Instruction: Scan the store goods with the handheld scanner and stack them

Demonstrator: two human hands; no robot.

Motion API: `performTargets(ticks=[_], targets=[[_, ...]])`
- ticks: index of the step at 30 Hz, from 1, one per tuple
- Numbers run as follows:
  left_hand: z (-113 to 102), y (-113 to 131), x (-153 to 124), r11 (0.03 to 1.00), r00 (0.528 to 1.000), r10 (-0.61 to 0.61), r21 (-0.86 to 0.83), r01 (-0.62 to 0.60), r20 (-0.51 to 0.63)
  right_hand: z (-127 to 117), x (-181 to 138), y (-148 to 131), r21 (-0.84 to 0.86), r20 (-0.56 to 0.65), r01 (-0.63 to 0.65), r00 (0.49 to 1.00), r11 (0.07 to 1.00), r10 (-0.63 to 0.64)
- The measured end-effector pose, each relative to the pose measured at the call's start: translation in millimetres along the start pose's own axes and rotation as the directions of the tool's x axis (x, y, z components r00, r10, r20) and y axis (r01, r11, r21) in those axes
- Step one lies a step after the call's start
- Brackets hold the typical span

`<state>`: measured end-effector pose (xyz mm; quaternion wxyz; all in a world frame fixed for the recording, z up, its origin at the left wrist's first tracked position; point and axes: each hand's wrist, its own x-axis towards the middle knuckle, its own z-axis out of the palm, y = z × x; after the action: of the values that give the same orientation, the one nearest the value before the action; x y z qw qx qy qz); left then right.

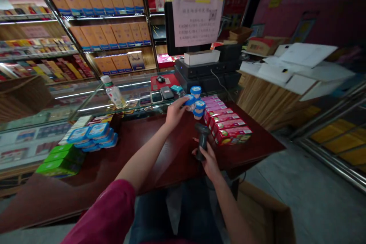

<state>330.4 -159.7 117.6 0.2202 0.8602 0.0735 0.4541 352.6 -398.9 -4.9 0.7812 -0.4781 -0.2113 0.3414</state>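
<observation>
My left hand (pixel 175 112) reaches across the dark red counter, its fingers closed around a small blue-lidded cup (pixel 189 100). Beside that cup stand more blue-lidded cups (pixel 199 107), some stacked. My right hand (pixel 210 158) grips the handle of a black barcode scanner (pixel 203 137), its head tilted up toward the cups. Close to the scanner on the right runs a row of red and pink boxes (pixel 233 131). Far to the left sit stacked blue-topped tubs (pixel 93 135) and several green packs (pixel 62 159).
A monitor (pixel 169 26) with a paper notice stands behind black machines (pixel 208 70). A clear bottle (pixel 112 91), phones (pixel 156 97) and a mouse (pixel 160 79) lie on the glass counter. An open cardboard box (pixel 265 213) is on the floor at right.
</observation>
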Motion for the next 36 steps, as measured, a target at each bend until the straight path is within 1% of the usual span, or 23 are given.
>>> performTargets(ticks=[2, 4, 6, 8, 11, 13, 16, 20, 23, 25, 26, 27, 29, 31, 33, 34, 36], targets=[[25, -1, 25, 1.0, 0.999, 0.026, 0.002, -0.027, 0.021, 1, 2, 2, 0.002, -0.015, -0.005, 1.0, 1.0, 0.005], [45, -3, 40, 0.999, 0.998, 0.031, 0.008, -0.031, 0.053, 2, 6, 2, 0.011, -0.029, -0.011, 1.0, 1.0, 0.012], [59, -6, 47, 1.0, 0.996, 0.023, 0.019, -0.025, 0.085, 2, 10, 0, 0.017, -0.042, -0.012, 0.999, 1.0, 0.012], [68, -8, 48, 0.999, 0.994, 0.017, 0.033, -0.021, 0.109, 1, 13, -1, 0.025, -0.057, -0.013, 0.998, 1.0, 0.014], [76, -12, 45, 0.998, 0.991, 0.014, 0.058, -0.022, 0.133, 0, 14, -3, 0.06, -0.081, -0.031, 0.996, 0.998, 0.036], [79, -13, 44, 0.997, 0.99, 0.009, 0.073, -0.02, 0.144, -1, 13, -5, 0.072, -0.076, -0.057, 0.995, 0.996, 0.062], [83, -16, 46, 0.996, 0.985, 0.004, 0.09, -0.02, 0.172, 1, 10, -10, 0.082, -0.041, -0.091, 0.995, 0.992, 0.095], [86, -17, 51, 0.995, 0.973, 0.005, 0.094, -0.027, 0.229, 5, 5, -18, 0.09, 0.014, -0.099, 0.995, 0.991, 0.098], [80, -12, 46, 0.996, 0.973, 0.039, 0.066, -0.056, 0.229, 6, 1, -22, 0.093, 0.042, -0.099, 0.995, 0.991, 0.095], [65, -8, 33, 0.994, 0.975, 0.078, 0.061, -0.092, 0.208, 7, -3, -22, 0.106, 0.06, -0.106, 0.993, 0.989, 0.1], [54, -8, 23, 0.991, 0.976, 0.093, 0.072, -0.109, 0.198, 7, -6, -21, 0.119, 0.07, -0.116, 0.992, 0.986, 0.109], [39, -9, 10, 0.988, 0.977, 0.099, 0.094, -0.119, 0.19, 9, -8, -19, 0.139, 0.081, -0.132, 0.989, 0.982, 0.121], [1, -15, -22, 0.979, 0.979, 0.087, 0.163, -0.118, 0.184, 16, -12, -11, 0.19, 0.1, -0.184, 0.981, 0.964, 0.167], [-47, -27, -58, 0.962, 0.986, 0.029, 0.262, -0.072, 0.164, 30, -15, -1, 0.244, 0.136, -0.258, 0.964, 0.935, 0.23], [-101, -40, -96, 0.924, 0.992, -0.074, 0.381, 0.028, 0.105, 52, -18, 10, 0.294, 0.204, -0.335, 0.937, 0.895, 0.284], [-129, -46, -113, 0.891, 0.989, -0.133, 0.445, 0.094, 0.057, 64, -19, 14, 0.312, 0.249, -0.372, 0.92, 0.874, 0.303], [-184, -55, -143, 0.797, 0.968, -0.247, 0.561, 0.225, -0.038, 91, -20, 22, 0.318, 0.346, -0.447, 0.876, 0.836, 0.337]])
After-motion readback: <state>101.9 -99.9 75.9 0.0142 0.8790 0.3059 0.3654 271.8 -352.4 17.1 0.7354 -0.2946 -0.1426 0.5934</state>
